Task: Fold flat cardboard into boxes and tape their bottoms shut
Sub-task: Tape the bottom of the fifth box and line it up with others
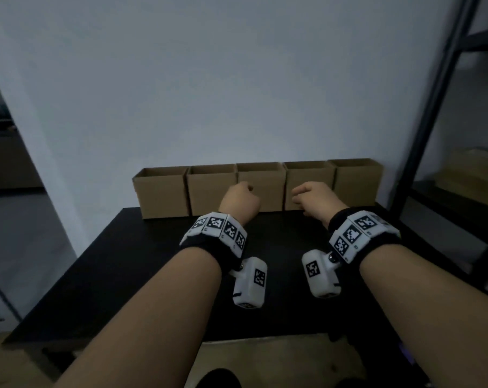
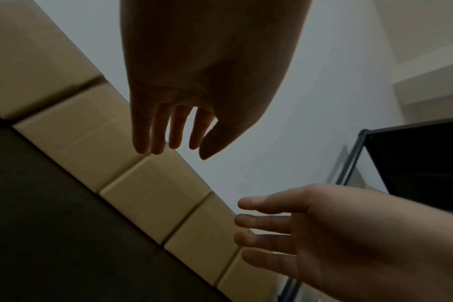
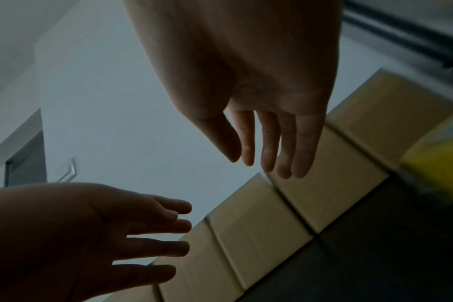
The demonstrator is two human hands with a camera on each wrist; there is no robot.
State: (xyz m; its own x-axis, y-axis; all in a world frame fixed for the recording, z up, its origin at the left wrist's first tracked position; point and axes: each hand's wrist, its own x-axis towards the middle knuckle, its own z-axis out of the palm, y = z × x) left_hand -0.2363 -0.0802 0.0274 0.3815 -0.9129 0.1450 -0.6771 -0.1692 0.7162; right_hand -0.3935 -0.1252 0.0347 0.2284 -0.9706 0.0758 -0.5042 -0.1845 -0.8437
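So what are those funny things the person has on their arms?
Both forearms are bare, with no sleeves. Each wrist wears a black strap carrying white blocks printed with black-and-white square codes: the left wristband and the right wristband. A white boxy camera with its own code hangs from each, under the left hand and the right hand.

boxes (image 1: 261, 189): 5, open on top, in one row | table (image 1: 119, 264): 1, black | hands: 2, left hand (image 1: 238, 203) and right hand (image 1: 317, 200)

bare forearms | black wristbands (image 1: 375, 249) | white marker-tagged camera pods (image 1: 250, 281)
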